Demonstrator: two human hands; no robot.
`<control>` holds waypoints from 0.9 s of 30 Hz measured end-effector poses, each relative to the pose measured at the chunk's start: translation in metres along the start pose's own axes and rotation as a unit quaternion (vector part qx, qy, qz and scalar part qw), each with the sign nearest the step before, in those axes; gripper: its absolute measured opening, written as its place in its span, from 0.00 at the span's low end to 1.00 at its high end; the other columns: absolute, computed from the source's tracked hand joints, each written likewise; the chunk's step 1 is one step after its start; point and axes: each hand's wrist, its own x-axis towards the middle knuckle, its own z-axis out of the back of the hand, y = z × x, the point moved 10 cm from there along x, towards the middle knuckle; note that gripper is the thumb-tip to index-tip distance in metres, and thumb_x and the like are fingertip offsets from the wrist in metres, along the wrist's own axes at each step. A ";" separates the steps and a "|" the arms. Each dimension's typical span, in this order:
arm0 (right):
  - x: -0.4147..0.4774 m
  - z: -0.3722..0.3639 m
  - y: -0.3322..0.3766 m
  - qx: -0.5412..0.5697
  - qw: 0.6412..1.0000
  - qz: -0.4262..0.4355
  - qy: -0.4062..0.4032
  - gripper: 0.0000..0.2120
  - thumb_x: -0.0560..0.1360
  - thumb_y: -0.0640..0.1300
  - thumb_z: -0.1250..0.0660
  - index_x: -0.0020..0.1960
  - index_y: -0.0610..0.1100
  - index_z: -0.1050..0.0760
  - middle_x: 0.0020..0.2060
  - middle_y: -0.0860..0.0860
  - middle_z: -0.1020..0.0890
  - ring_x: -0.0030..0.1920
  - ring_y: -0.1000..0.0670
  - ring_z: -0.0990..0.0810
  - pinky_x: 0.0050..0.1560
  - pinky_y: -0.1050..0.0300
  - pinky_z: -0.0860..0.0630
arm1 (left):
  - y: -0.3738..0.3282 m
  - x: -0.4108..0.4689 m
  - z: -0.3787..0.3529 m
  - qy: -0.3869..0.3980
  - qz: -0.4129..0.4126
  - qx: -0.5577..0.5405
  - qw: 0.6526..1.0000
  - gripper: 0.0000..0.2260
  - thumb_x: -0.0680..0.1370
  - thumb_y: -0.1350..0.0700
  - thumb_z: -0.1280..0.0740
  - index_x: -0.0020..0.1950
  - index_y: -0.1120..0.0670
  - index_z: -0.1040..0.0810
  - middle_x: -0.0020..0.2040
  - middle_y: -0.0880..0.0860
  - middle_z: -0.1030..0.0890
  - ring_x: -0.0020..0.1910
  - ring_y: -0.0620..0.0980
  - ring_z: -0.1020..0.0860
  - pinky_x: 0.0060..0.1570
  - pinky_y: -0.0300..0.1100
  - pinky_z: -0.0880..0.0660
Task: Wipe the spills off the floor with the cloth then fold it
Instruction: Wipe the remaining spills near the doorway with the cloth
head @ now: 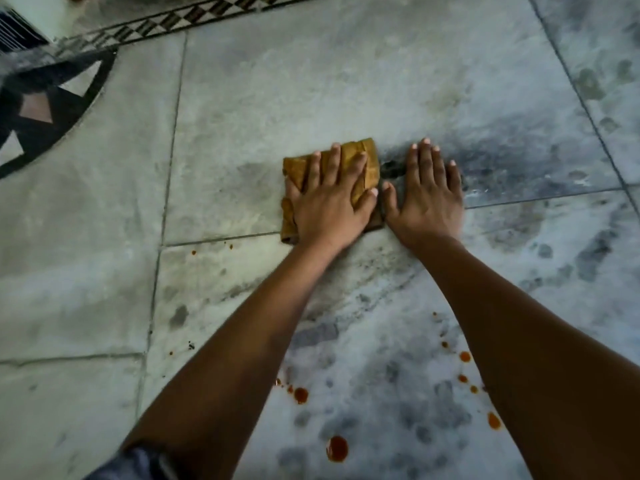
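Observation:
A folded yellow-brown cloth lies on the grey marble floor near the middle of the view. My left hand presses flat on top of it, fingers spread. Flat on the bare floor just right of the cloth rests my right hand, its thumb close to the cloth's right edge. Red-orange spill drops lie nearer to me: a large one, another, and several small ones at the right. Tiny specks sit at the left.
A dark patterned inlay curves across the floor at far left, with a checkered border strip along the top. A white appliance with a grille stands in the top-left corner. Tile joints cross the floor.

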 end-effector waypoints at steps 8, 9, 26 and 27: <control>0.000 0.001 -0.002 0.009 1.000 0.002 0.010 0.36 0.76 0.60 0.60 0.77 0.40 0.57 0.77 0.44 0.54 0.76 0.47 0.56 0.75 0.50 0.60 | 0.167 0.034 0.015 -0.002 0.196 -0.039 0.980 0.28 0.77 0.35 0.51 0.76 0.40 0.51 0.78 0.49 0.52 0.76 0.55 0.52 0.72 0.60 0.55; 0.000 0.001 -0.002 0.011 1.000 -0.001 0.009 0.36 0.76 0.60 0.60 0.77 0.40 0.57 0.77 0.44 0.53 0.76 0.47 0.56 0.75 0.50 0.60 | 0.179 0.018 0.015 -0.014 0.234 -0.049 0.971 0.29 0.77 0.35 0.51 0.77 0.41 0.51 0.78 0.50 0.52 0.76 0.56 0.52 0.71 0.62 0.55; 0.000 0.001 -0.005 0.019 1.000 -0.002 0.010 0.35 0.76 0.60 0.59 0.77 0.40 0.57 0.77 0.44 0.54 0.76 0.47 0.57 0.75 0.51 0.61 | 0.202 0.028 0.022 0.004 0.280 -0.079 0.957 0.31 0.74 0.32 0.46 0.75 0.37 0.50 0.78 0.48 0.52 0.75 0.61 0.53 0.68 0.68 0.53; -0.001 0.002 -0.005 0.020 1.000 -0.003 0.014 0.35 0.77 0.60 0.58 0.77 0.40 0.57 0.77 0.44 0.53 0.76 0.47 0.56 0.75 0.50 0.61 | 0.202 0.018 0.024 0.006 0.282 -0.067 0.957 0.31 0.74 0.33 0.46 0.75 0.38 0.49 0.78 0.50 0.52 0.75 0.62 0.52 0.69 0.66 0.51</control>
